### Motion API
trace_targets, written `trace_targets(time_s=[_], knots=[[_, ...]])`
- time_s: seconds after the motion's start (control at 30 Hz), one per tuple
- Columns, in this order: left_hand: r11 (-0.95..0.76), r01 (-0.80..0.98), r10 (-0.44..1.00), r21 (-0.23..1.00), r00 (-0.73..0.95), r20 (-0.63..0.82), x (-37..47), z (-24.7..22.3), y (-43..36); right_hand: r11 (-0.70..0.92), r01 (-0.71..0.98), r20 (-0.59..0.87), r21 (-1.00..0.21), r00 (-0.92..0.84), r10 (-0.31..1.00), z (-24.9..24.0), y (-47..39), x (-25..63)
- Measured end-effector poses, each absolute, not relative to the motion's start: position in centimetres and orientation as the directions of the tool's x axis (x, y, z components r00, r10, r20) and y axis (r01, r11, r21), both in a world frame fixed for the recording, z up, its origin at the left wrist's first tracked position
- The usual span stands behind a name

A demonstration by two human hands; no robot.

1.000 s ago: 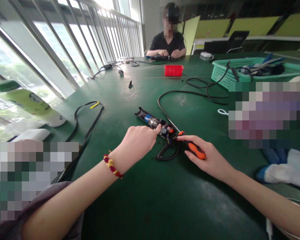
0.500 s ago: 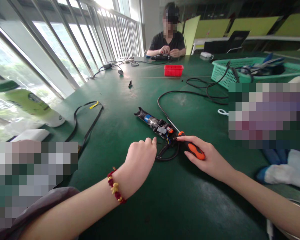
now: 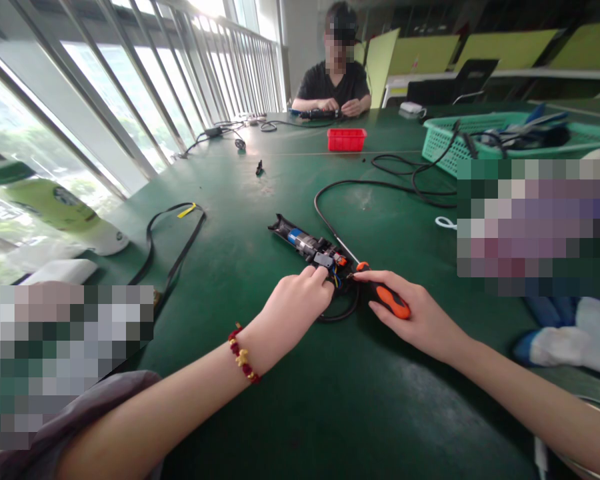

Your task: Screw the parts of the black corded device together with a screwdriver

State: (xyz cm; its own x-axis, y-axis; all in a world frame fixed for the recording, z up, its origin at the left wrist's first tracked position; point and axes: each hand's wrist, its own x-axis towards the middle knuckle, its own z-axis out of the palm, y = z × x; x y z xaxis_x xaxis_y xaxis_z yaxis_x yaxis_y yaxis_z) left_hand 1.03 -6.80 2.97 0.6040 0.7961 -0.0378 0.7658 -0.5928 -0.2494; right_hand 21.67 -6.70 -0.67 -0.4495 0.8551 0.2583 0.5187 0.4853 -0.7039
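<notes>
The left hand (image 3: 297,303), fingers bunched, grip hidden, has returned to six o'clock of the opened power tool (image 3: 304,247) lying straight ahead, apparently resuming work near its wires (image 3: 337,277); at four o'clock, the right hand (image 3: 420,310) holds an orange-and-black screwdriver (image 3: 393,301).

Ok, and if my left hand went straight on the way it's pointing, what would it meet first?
Your left hand would most likely meet the opened device first, near its coloured wires. The fingers look right at its edge; contact is hard to judge.
</notes>
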Motion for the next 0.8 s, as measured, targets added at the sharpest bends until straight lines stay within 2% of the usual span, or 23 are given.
trace_targets(time_s=[0.23,0.33,0.6,0.8], knots=[[-0.606,0.739,0.772,-0.296,0.636,0.007,2.2,2.2,-7.0,0.485,0.536,0.307,-0.691,-0.390,0.868,-1.0,-6.5,21.6],[-0.618,0.727,0.745,-0.299,0.663,0.070,3.1,1.5,-6.6,0.471,0.547,0.319,-0.692,-0.354,0.879,-1.3,-6.3,21.7],[-0.679,0.677,0.659,-0.286,0.733,0.170,5.0,0.7,-5.2,0.379,0.576,0.333,-0.725,-0.189,0.924,-1.7,-5.8,22.0],[-0.739,0.616,0.544,-0.272,0.784,0.299,3.5,0.5,-4.7,0.377,0.563,0.327,-0.735,-0.193,0.925,-1.7,-5.8,22.0]])
